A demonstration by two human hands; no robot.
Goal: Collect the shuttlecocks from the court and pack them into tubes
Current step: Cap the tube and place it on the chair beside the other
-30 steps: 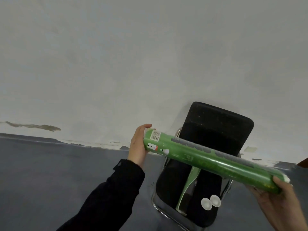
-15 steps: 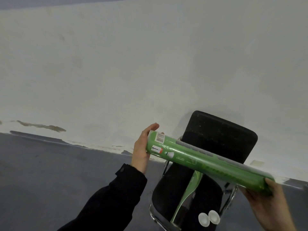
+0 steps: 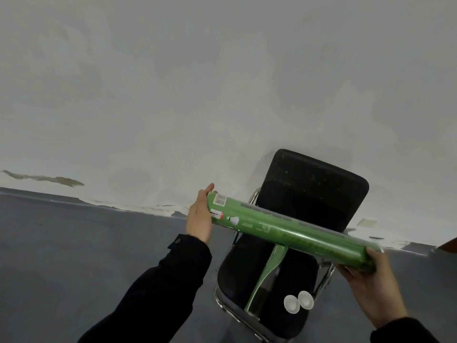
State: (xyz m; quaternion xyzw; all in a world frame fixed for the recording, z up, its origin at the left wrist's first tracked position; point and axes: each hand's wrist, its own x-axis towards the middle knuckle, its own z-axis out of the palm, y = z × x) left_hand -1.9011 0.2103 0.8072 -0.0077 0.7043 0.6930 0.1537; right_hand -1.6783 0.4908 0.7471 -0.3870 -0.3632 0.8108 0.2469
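A long green shuttlecock tube [image 3: 291, 233] lies nearly level in the air above a black chair, held end to end between my hands. My left hand [image 3: 199, 216] presses its palm flat against the tube's left end, near the barcode label. My right hand [image 3: 366, 276] cups the right end from below, fingers wrapped round it. On the chair seat lies a second tube [image 3: 265, 276], green and dark, pointing toward me. Beside it rest two white round caps [image 3: 298, 301]. No loose shuttlecock shows.
The black padded chair [image 3: 314, 194] with a chrome frame stands against a pale wall [image 3: 222, 82]. Grey-blue floor [image 3: 74, 243] spreads to the left. A brown corner [image 3: 448, 245] shows at the right edge.
The view has tilted down again, so the chair seat and caps sit higher in frame. Both hands keep the same hold on the green tube.
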